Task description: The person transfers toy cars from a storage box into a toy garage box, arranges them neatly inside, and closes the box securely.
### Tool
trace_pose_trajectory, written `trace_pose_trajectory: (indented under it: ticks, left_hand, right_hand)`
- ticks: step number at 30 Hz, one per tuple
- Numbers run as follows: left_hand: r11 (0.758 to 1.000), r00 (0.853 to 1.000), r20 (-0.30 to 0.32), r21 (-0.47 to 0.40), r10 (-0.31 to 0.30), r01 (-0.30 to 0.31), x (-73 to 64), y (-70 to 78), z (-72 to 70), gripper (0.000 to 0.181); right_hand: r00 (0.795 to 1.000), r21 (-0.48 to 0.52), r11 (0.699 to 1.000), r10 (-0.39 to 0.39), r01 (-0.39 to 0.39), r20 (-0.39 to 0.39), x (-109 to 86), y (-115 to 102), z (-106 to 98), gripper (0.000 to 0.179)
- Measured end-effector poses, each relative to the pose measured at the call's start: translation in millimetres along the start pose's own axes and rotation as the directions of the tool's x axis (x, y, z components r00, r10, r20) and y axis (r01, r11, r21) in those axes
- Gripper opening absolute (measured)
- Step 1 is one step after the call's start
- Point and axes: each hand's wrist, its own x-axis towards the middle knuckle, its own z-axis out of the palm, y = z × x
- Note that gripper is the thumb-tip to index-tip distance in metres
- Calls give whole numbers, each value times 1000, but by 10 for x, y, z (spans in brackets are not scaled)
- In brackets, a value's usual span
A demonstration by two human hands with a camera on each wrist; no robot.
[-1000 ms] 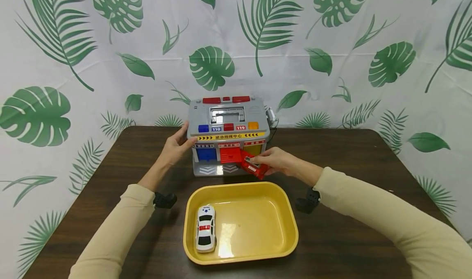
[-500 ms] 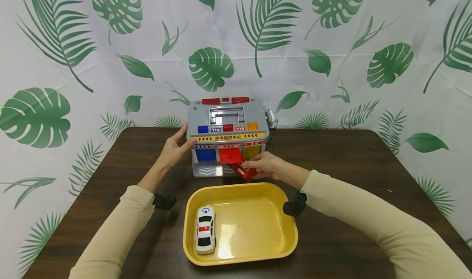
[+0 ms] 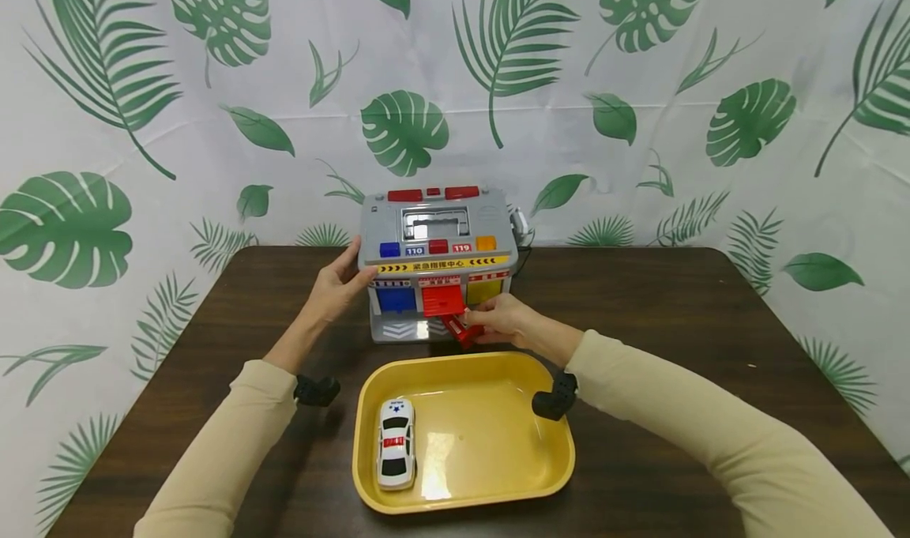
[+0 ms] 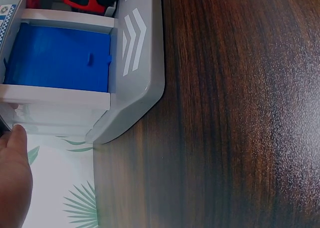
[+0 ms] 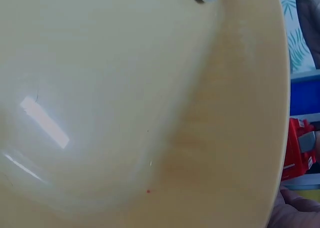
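Note:
In the head view a grey toy garage [image 3: 384, 223] stands at the back of the table. My left hand [image 3: 330, 289] holds its left corner, thumb on the front roof edge and fingers along the side. A red toy truck [image 3: 457, 329], pinched by my right hand [image 3: 506, 318], points at an angle into the middle bay. Above it the red door [image 3: 442, 301] is swung outward, partly hiding the truck's front. The blue door [image 4: 57, 58] is down, as is the yellow door [image 3: 485, 290]. In the right wrist view the truck's grey part shows beside the fingers.
A yellow tray [image 3: 490, 502] lies in front of the garage, with a white toy police car [image 3: 396, 443] along its left side. The dark wooden table [image 3: 668, 301] extends on both sides. A leaf-patterned cloth [image 3: 298, 16] hangs behind.
My right hand has moved left with the red truck, bringing its front under the raised red door and into the middle bay. The left hand stays on the garage corner.

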Motion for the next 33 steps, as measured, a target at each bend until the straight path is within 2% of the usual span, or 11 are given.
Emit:
trace_pose_trajectory:
  ticks: [6, 18, 26, 30, 33]
  left_hand:
    - [1000, 1000, -1, 6, -2, 2, -4, -5, 2, 69]
    - [1000, 1000, 3, -3, -10, 10, -10, -7, 6, 70]
    - [1000, 1000, 8, -9, -6, 6, -3, -2, 0, 71]
    - [1000, 1000, 0, -13, 3, -3, 52, -136, -22, 71]
    - [1000, 1000, -6, -11, 17, -17, 97, -242, -38, 72]
  right_hand:
    - [1000, -16, 1000, -7, 7, -30, 22, 11, 22, 39]
    - [999, 83, 997, -9, 12, -38, -36, 28, 74, 40]
    - [997, 136, 990, -35, 44, -66, -34, 18, 167, 42]
    - [996, 110, 993, -30, 39, -84, -8, 17, 199, 41]
    - [994, 14, 1000, -17, 19, -110, -7, 24, 200, 40]
